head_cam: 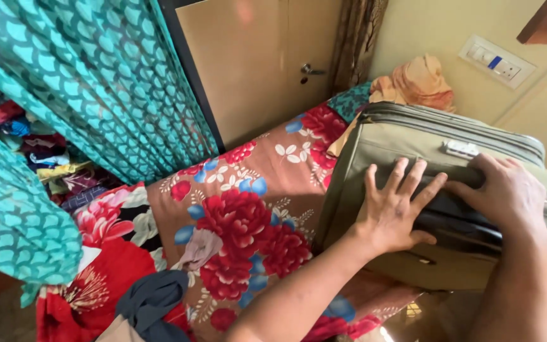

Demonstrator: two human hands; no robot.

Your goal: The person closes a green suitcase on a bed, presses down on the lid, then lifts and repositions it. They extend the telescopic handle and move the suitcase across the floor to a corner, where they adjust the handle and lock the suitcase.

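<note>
Right now I see the olive suitcase [413, 142] lying on the flowered bedspread [248, 215] at the right. My left hand [395, 209] presses flat on it, fingers spread. My right hand [508, 193] curls over its dark pocket flap [457, 221], gripping the edge.

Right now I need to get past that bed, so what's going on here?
A person has both hands on an olive-green suitcase lying on a bed covered with a red floral bedsheet. The left hand is spread flat on the case; the right hand grips its top edge near the small lock. The case's front pocket gapes open under the hands. An orange cloth sits behind it, and a teal curtain hangs to the left.
</note>
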